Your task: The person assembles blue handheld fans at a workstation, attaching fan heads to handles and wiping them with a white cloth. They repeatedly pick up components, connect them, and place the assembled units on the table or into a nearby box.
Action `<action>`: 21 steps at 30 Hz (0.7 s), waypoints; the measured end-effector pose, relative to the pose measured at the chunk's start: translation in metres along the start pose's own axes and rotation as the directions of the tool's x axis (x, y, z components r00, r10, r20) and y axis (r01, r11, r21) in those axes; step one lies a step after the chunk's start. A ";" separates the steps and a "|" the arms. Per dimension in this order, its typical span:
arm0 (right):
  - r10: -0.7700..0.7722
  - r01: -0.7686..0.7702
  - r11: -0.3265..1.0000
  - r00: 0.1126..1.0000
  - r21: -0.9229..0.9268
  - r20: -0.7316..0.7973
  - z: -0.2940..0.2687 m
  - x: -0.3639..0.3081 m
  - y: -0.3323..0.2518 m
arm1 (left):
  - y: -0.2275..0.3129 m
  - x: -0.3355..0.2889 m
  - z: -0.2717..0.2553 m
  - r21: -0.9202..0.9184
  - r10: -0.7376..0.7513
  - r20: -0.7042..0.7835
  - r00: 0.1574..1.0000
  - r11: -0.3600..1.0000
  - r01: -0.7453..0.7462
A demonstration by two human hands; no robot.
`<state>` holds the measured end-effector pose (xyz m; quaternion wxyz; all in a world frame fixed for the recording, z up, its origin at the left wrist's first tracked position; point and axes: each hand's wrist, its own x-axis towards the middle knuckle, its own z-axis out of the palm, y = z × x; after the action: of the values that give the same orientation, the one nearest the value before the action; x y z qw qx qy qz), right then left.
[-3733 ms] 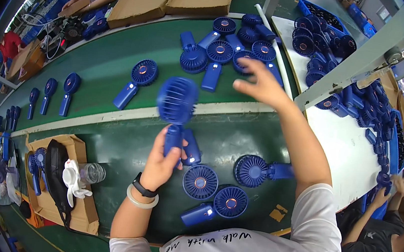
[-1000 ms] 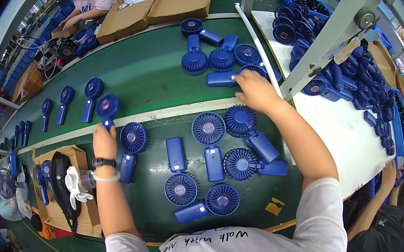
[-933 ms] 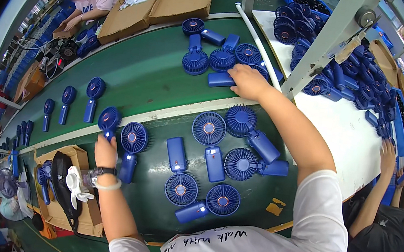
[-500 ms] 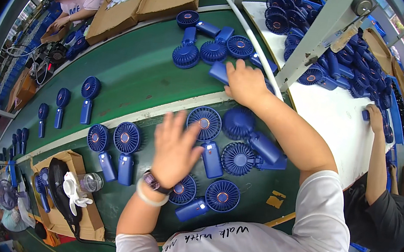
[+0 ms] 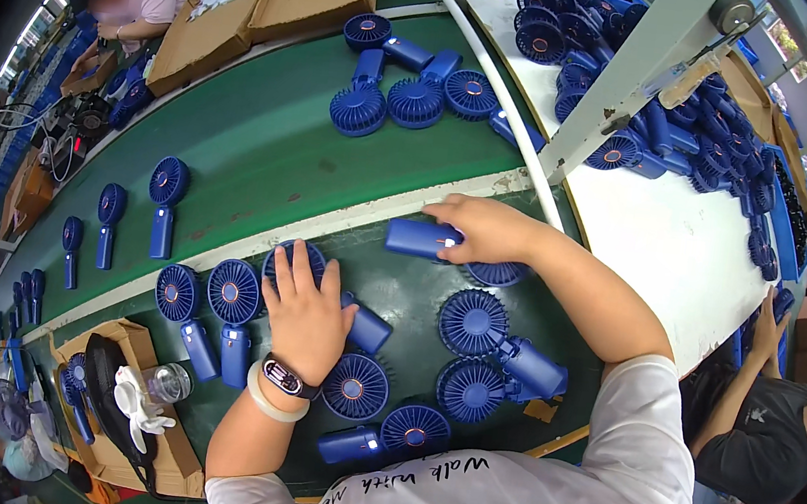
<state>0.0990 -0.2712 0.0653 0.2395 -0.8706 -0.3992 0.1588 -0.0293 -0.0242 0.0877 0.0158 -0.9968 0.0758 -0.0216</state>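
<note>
My right hand (image 5: 482, 231) is closed around a blue handheld fan, gripping it near the base of its smooth handle (image 5: 413, 237); part of its round head (image 5: 497, 273) shows below my wrist. Fingers spread, my left hand (image 5: 307, 316) rests on the caged head of another blue handheld fan (image 5: 319, 260), whose handle (image 5: 366, 326) sticks out to the right. Two fans (image 5: 235, 294) lie side by side left of that hand. Closer to my body are more fans, among them one caged head (image 5: 356, 385) and another (image 5: 415, 430). A pair of fans (image 5: 469, 391) lies at right.
Beyond the pale rail, a green conveyor belt (image 5: 267, 135) carries several fans. A white pipe (image 5: 500, 83) and a metal post (image 5: 637, 74) rise at right, beside a white table (image 5: 629, 219) heaped with fans. A cardboard tray (image 5: 183, 447) sits at left. Co-workers sit on both sides.
My right hand has brought its fan from the belt over the rail to the near surface. My left hand has come down on a fan, which now lies further left, beside the other two.
</note>
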 end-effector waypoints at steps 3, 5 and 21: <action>-0.181 0.177 0.983 0.980 0.051 0.078 0.003 0.032 -0.001 | 0.022 0.011 -0.017 -0.189 0.088 -0.094 0.992 0.976 -0.105; -0.254 0.219 0.954 0.954 0.204 0.161 -0.002 0.049 -0.008 | 0.030 0.020 -0.017 -0.280 0.138 -0.143 0.980 0.944 -0.174; 0.607 -0.680 0.698 0.728 -0.224 -0.319 -0.071 0.095 0.109 | 0.053 0.237 0.020 -0.184 0.114 -0.076 0.991 0.975 -0.127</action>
<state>0.2597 -0.2799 0.0575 0.0639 -0.9940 -0.0585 0.0672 0.1975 -0.1115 0.0753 -0.0800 -0.9861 0.1383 -0.0458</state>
